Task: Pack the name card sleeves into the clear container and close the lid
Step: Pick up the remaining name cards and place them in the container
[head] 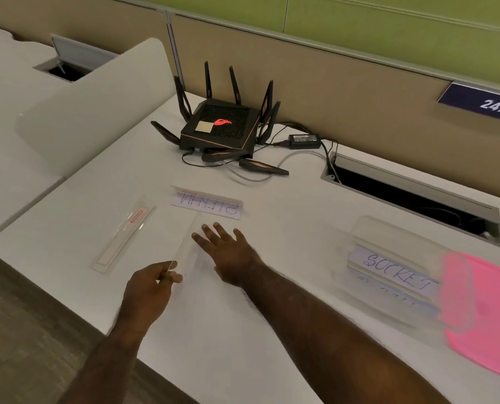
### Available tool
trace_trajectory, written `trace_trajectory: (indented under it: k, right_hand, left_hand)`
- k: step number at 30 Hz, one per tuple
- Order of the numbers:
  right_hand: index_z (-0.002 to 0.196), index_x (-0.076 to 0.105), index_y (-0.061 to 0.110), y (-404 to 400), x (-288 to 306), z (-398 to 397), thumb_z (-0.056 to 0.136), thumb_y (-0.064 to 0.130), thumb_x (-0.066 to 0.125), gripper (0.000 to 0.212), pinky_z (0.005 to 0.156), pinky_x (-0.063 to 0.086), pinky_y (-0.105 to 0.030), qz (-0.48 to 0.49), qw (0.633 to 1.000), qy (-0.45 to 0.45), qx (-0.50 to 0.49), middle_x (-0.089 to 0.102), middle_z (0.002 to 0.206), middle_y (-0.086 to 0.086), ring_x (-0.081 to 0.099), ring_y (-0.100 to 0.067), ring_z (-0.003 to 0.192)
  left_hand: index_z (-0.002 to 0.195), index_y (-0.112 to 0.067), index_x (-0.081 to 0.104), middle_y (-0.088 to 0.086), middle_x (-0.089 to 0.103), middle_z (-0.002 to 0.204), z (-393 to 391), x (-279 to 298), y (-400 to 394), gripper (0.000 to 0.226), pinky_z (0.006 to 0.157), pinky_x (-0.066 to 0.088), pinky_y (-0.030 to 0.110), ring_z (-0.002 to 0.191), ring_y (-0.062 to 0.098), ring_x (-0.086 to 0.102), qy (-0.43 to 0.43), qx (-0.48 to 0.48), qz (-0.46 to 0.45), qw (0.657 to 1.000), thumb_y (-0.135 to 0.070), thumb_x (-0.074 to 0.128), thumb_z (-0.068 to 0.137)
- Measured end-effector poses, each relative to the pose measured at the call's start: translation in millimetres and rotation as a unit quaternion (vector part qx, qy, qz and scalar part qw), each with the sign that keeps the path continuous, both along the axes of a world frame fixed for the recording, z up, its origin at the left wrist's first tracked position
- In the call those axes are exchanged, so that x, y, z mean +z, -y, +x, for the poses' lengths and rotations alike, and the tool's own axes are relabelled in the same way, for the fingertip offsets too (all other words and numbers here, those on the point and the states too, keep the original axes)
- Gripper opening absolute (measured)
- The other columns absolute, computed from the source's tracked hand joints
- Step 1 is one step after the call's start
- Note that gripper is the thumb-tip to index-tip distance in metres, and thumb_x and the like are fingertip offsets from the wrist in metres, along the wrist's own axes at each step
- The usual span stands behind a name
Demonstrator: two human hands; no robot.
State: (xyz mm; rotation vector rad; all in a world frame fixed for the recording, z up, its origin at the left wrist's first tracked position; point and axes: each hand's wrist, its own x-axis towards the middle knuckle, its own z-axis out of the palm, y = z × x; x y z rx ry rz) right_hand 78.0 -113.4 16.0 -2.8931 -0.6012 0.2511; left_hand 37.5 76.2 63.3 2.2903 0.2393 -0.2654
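My left hand (152, 282) pinches the near end of a clear name card sleeve (188, 252) that slants away across the white desk. Just right of it, my right hand (228, 249) hovers with fingers spread, empty. A sleeve with a card reading "STEPHN" (209, 204) lies beyond the hands. Another clear sleeve with a red label (125, 236) lies to the left. The clear container (388, 258) stands at the right with a "SOCKET" card (394, 271) inside. Its pink lid (484, 313) lies beside it.
A black router (221, 128) with antennas, its power brick (304, 141) and cables sit at the back. An open cable hatch (411, 199) lies in the desk behind the container. A beige partition runs along the back; the desk's front edge is near my arms.
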Motion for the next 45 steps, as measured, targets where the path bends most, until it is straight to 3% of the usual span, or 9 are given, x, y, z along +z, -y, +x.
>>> trace_trajectory:
  k: [4, 9, 14, 19, 22, 24, 33, 38, 45]
  right_hand:
    - [0.155, 0.004, 0.029, 33.0, 9.3, 8.4, 0.090, 0.003, 0.053, 0.086, 0.116, 0.016, -0.054, -0.014, 0.999, 0.027, -0.035, 0.004, 0.164, -0.001, 0.002, -0.025, 0.151]
    - [0.155, 0.013, 0.025, 74.1, 20.7, 7.4, 0.093, 0.009, 0.055, 0.076, 0.114, 0.023, -0.051, -0.018, 0.995, 0.067, -0.069, 0.013, 0.163, -0.002, 0.008, -0.026, 0.150]
    - [0.148, 0.037, 0.024, 113.7, 35.3, 1.7, 0.084, 0.023, 0.071, 0.072, 0.110, 0.032, -0.045, 0.009, 0.995, 0.067, -0.078, 0.039, 0.154, 0.001, 0.020, -0.022, 0.148]
    - [0.145, 0.041, 0.028, 151.6, 41.0, -17.5, 0.087, 0.043, 0.065, 0.065, 0.111, 0.024, -0.040, 0.004, 0.993, 0.040, -0.111, 0.046, 0.147, 0.005, 0.024, -0.016, 0.146]
    - [0.144, 0.043, 0.028, 167.3, 50.2, -28.2, 0.088, 0.047, 0.062, 0.062, 0.112, 0.026, -0.039, 0.024, 0.987, 0.029, -0.154, 0.049, 0.145, 0.005, 0.029, -0.015, 0.143]
    - [0.143, 0.045, 0.028, 177.3, 56.6, -35.5, 0.089, 0.049, 0.059, 0.060, 0.113, 0.026, -0.040, 0.027, 0.983, 0.019, -0.179, 0.050, 0.144, 0.007, 0.031, -0.014, 0.143]
    - [0.132, 0.056, 0.036, 252.1, 76.6, -85.7, 0.089, 0.054, 0.056, 0.047, 0.113, 0.025, -0.037, 0.039, 0.957, 0.019, -0.286, 0.055, 0.140, 0.012, 0.033, -0.009, 0.141]
    - [0.128, 0.060, 0.035, 304.5, 92.7, -127.5, 0.085, 0.057, 0.059, 0.048, 0.102, 0.034, -0.043, 0.002, 0.941, 0.030, -0.338, 0.059, 0.130, 0.009, 0.044, -0.017, 0.128]
    - [0.126, 0.061, 0.037, 353.5, 94.9, -172.7, 0.083, 0.063, 0.057, 0.050, 0.092, 0.032, -0.040, -0.070, 0.906, 0.044, -0.415, 0.061, 0.128, 0.011, 0.048, -0.019, 0.118]
  left_hand:
    - [0.081, -0.021, 0.075, 0.001, 0.072, 0.111, 9.9, 25.7, 10.4, 0.022, 0.099, 0.041, 0.033, 0.110, 0.017, 0.062, -0.060, -0.013, -0.118, 0.991, -0.008, 0.060, 0.091]
    - [0.104, -0.011, 0.073, -0.006, 0.078, 0.092, 29.4, 43.4, 16.3, 0.017, 0.089, 0.043, 0.022, 0.104, 0.001, 0.063, -0.123, -0.098, -0.185, 0.970, -0.012, 0.061, 0.092]
    - [0.110, -0.017, 0.070, 0.006, 0.077, 0.095, 49.0, 46.7, 23.6, 0.021, 0.102, 0.044, 0.040, 0.097, 0.014, 0.071, -0.174, -0.170, -0.203, 0.949, -0.012, 0.057, 0.095]
    - [0.115, -0.027, 0.068, -0.008, 0.072, 0.099, 66.4, 42.3, 43.8, 0.025, 0.077, 0.049, 0.026, 0.085, 0.013, 0.065, -0.076, -0.216, -0.080, 0.970, -0.025, 0.065, 0.090]
    - [0.127, -0.036, 0.056, -0.013, 0.062, 0.113, 77.3, 40.5, 55.6, 0.054, 0.071, 0.045, 0.020, 0.091, 0.009, 0.060, -0.034, -0.295, 0.023, 0.955, -0.039, 0.077, 0.078]
    - [0.131, -0.036, 0.053, -0.014, 0.059, 0.118, 83.5, 37.9, 65.3, 0.063, 0.072, 0.045, 0.020, 0.094, 0.008, 0.057, 0.002, -0.335, 0.066, 0.940, -0.041, 0.080, 0.074]
    - [0.130, -0.036, 0.056, -0.014, 0.060, 0.129, 93.3, 39.2, 151.1, 0.046, 0.099, 0.042, 0.033, 0.114, 0.011, 0.054, 0.120, -0.439, 0.115, 0.883, -0.049, 0.062, 0.086]
    - [0.129, -0.037, 0.056, -0.012, 0.058, 0.130, 78.8, 35.7, 221.9, 0.044, 0.099, 0.038, 0.035, 0.117, 0.015, 0.051, 0.165, -0.485, 0.124, 0.850, -0.052, 0.056, 0.088]
    - [0.127, -0.038, 0.058, -0.011, 0.058, 0.126, 55.0, 31.2, 308.4, 0.045, 0.094, 0.029, 0.040, 0.115, 0.018, 0.048, 0.232, -0.490, 0.193, 0.818, -0.057, 0.053, 0.087]
